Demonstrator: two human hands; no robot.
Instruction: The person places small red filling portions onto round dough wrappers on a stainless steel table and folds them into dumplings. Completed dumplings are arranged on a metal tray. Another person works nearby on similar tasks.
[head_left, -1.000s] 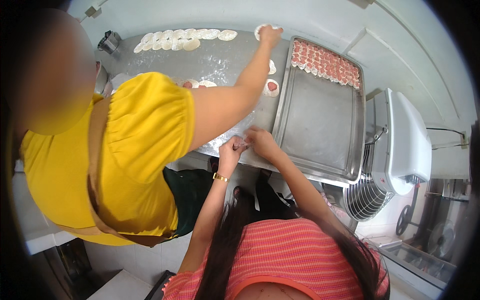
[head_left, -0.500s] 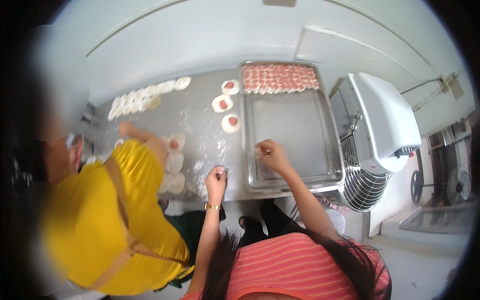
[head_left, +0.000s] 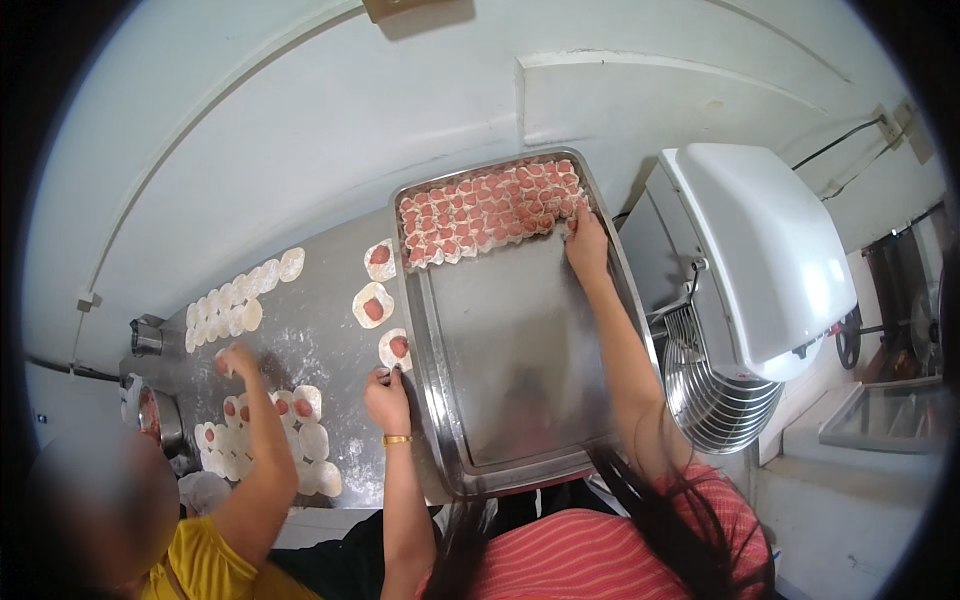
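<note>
My right hand [head_left: 588, 248] reaches to the right end of the front row of open-topped dumplings [head_left: 490, 208] in the big metal tray [head_left: 455, 400]. Its fingers are closed on a dumpling [head_left: 572, 224], mostly hidden by them. My left hand [head_left: 386, 402], with a gold band at the wrist, is left of the tray. Its fingers pinch something small and dark that I cannot make out. Just beyond its fingertips lies a round dough wrapper [head_left: 393, 346] with a lump of pink meat filling; two more filled wrappers [head_left: 374, 306] lie farther back.
On the left a co-worker's hand [head_left: 236, 362] works over the steel table [head_left: 330, 350]. Plain wrappers [head_left: 240, 295] overlap in rows, with more wrappers [head_left: 313, 440] nearer, some filled. A metal bowl [head_left: 165, 420] of filling stands at far left. A white mixer [head_left: 760, 260] with a wire guard adjoins the tray.
My right hand has moved from above the tray's middle to the far rows. My left hand has moved forward beside the nearest filled wrapper. The view has shifted, and the co-worker's arm has moved.
</note>
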